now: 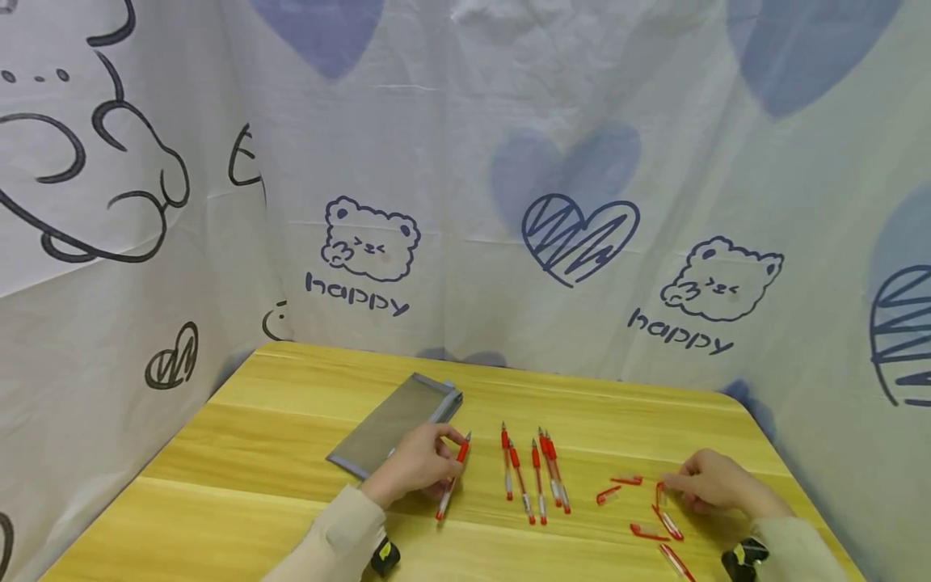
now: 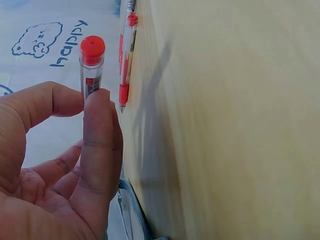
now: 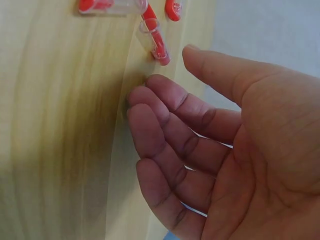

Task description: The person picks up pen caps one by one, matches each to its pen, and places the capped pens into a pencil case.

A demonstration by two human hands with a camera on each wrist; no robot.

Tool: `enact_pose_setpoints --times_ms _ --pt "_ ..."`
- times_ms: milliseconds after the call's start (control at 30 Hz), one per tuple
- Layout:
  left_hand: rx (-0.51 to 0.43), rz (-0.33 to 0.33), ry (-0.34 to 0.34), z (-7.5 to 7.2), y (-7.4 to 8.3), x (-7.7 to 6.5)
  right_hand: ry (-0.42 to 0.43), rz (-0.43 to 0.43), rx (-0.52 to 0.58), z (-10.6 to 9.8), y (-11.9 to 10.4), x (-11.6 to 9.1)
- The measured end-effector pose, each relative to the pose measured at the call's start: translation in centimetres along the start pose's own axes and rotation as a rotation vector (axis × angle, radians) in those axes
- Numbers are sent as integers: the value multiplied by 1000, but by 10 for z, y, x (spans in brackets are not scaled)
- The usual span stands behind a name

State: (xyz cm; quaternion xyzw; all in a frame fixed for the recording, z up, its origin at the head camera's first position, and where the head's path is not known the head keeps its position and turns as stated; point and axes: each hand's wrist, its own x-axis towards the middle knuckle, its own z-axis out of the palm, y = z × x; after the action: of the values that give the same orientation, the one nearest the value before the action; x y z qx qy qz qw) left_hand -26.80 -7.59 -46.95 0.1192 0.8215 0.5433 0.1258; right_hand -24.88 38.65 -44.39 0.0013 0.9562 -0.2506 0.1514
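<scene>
Between thumb and fingers, my left hand (image 1: 418,462) pinches a red gel pen (image 1: 462,453). Its bare tip points away toward the wall. The left wrist view shows the red end plug (image 2: 93,50) of that pen standing above the fingertips. My right hand (image 1: 716,485) is at the right side of the table, its fingers loosely bent and the thumb apart from them. Just beyond its fingertips lies a clear and red pen cap (image 3: 159,47), with nothing held in the palm. Other red pen caps (image 1: 647,532) are scattered beside this hand.
Several uncapped red pens (image 1: 537,481) lie roughly side by side at mid-table. A grey zip pouch (image 1: 396,420) lies behind and left of my left hand. The wooden table (image 1: 218,453) ends at a printed cloth wall (image 1: 465,307).
</scene>
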Motion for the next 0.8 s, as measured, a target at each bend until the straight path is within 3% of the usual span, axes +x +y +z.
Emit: enact_pose_setpoints --times_ms 167,567,800 --pt "-9 -1 -13 -1 -1 -3 -39 29 15 0 -1 5" --pt "-24 -4 -39 0 -5 -4 -100 -47 27 0 23 28" --pt "-31 -9 -49 -1 -5 -4 -26 67 32 4 8 21"
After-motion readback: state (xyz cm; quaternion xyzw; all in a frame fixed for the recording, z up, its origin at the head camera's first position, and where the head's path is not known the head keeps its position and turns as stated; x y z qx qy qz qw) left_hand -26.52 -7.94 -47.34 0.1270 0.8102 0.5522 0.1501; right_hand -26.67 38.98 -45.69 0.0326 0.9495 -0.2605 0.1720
